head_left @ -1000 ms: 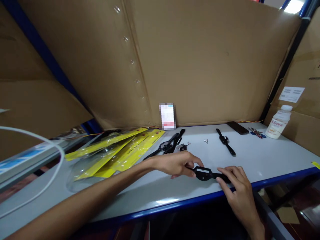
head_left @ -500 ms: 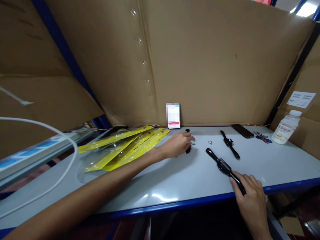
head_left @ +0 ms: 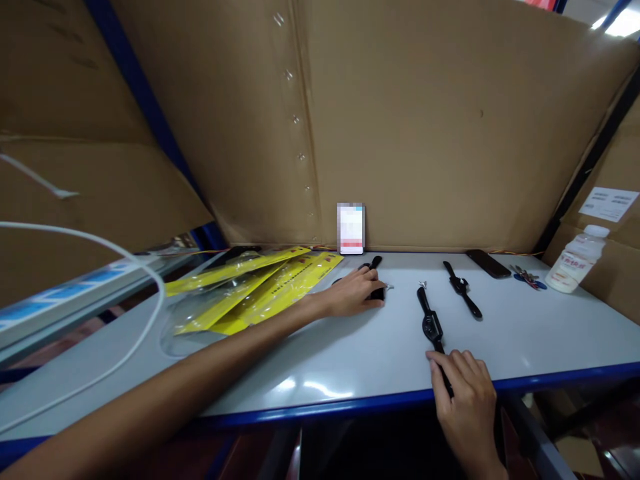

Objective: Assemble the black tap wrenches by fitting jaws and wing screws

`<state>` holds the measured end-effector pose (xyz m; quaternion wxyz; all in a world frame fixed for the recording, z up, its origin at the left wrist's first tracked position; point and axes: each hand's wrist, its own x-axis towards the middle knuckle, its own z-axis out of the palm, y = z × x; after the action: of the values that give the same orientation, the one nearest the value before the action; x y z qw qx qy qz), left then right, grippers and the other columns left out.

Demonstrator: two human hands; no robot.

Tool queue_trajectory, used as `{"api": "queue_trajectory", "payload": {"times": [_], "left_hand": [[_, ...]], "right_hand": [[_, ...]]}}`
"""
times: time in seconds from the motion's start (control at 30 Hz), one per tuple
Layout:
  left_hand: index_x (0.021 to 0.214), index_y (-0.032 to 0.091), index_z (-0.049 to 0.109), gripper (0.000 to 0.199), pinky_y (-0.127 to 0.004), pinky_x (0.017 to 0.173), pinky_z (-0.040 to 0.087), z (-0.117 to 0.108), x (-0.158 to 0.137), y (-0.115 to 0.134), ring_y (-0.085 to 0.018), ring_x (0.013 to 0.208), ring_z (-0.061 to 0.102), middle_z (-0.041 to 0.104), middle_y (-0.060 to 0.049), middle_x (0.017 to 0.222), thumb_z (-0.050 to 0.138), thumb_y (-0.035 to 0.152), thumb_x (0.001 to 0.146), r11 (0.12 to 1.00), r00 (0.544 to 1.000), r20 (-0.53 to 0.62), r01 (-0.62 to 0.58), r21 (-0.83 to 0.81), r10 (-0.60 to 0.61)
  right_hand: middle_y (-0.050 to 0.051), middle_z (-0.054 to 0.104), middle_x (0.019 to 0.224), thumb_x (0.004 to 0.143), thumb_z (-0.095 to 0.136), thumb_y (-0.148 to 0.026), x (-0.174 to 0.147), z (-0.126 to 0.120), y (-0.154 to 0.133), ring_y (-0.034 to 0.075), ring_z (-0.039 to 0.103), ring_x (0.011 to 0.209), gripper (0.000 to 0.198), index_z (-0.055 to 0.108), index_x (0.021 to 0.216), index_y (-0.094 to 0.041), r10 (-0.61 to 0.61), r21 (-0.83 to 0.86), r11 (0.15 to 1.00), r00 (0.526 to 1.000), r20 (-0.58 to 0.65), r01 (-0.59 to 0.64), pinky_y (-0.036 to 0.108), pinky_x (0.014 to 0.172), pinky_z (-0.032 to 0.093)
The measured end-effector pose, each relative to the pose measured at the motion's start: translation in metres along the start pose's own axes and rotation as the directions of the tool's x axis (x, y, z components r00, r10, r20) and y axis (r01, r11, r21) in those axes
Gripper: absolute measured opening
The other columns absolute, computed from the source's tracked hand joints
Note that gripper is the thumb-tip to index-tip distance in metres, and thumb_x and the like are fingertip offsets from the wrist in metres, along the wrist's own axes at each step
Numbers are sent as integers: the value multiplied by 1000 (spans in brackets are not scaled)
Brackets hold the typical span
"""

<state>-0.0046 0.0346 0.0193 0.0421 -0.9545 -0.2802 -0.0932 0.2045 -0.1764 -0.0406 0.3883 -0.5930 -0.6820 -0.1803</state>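
My right hand (head_left: 467, 393) is closed around the near handle of a black spokeshave (head_left: 431, 327), whose far end points up the table. Farther back, my left hand (head_left: 353, 291) is bent over a small black part (head_left: 379, 295), fingers closed about it; its full shape is hidden. A silver wing screw (head_left: 390, 287) shows at those fingertips. Just behind that hand lies another black piece (head_left: 376, 261), partly covered. A second spokeshave (head_left: 461, 288) rests on the right, and a small silver screw (head_left: 423, 284) lies near the held tool's far tip.
Yellow-backed clear packages (head_left: 270, 287) are heaped at left. A lit phone (head_left: 351, 230) leans on the cardboard wall (head_left: 400, 133). At right are a dark phone (head_left: 489, 263), keys (head_left: 527, 277) and a bottle (head_left: 577, 260). A white cable (head_left: 163, 300) loops at left.
My right hand has moved left with the spokeshave, which now stands more upright in view. My left hand has lowered onto the black part, its fingers drawn in closer.
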Motion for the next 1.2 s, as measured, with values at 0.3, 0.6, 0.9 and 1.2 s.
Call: {"api": "queue_trajectory", "payload": {"times": [0.3,0.6,0.9,1.2], "left_hand": [[114,18,68,33,-34,85,44,-21,-12,-4,-24,96,60,68,-9,104,59,40,91,992,995,97,32,-126,-20],[116,19,67,31,-31,80,46,-32,-17,-8,-21,92,63,69,-10,106,50,27,92,991,996,77,62,-122,-53],[97,12,69,54,-41,84,43,-11,-2,14,-32,98,60,67,-18,102,55,63,89,958,969,22,241,156,-248],[108,13,63,50,-29,61,38,-6,18,4,-25,80,62,70,-11,94,73,49,75,880,894,194,438,-186,-404]], "right_hand": [[5,67,80,100,44,-16,0,0,0,20,56,78,27,71,97,-20,10,-2,1000,1000,-9,-10,35,75,36],[4,67,79,101,46,-17,0,3,1,20,56,77,26,71,97,-19,2,1,1000,1000,-30,-2,34,74,35],[4,66,78,100,49,-16,-1,5,2,20,54,76,21,70,97,-19,-17,14,1000,997,-74,18,35,73,33],[3,66,79,100,48,-14,-1,6,1,20,53,78,22,69,98,-19,0,24,1000,998,-55,1,35,74,33]]}}
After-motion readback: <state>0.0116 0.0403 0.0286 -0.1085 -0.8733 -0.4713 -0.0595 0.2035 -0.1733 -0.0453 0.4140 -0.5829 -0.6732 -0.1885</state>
